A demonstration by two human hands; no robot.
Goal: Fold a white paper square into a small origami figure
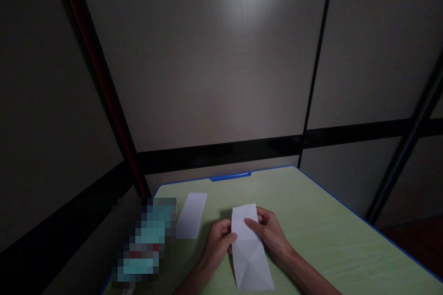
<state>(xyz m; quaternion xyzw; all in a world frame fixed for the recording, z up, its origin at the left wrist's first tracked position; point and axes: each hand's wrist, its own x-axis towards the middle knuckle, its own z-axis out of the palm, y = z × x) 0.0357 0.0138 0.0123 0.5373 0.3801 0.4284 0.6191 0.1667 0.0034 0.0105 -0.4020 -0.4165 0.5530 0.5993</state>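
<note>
In the head view, the creased white paper strip (252, 265) is at the bottom centre of the frame, directly between the hands and touching both. Its long axis runs up and down the frame, the lower end leaning right. The left hand (220, 240) pinches the left edge near mid-length; the right hand (273, 234) grips the right edge slightly higher, nearer the top end, thumb flat on the face and fingers curled behind. Whether the strip's lower end touches the table (318, 221) is hard to tell.

The strip is plain, with a crease straight across the middle and diagonal creases crossing on the lower half; fainter lines mark the upper half. A second white paper (192, 215) lies to its upper left.
</note>
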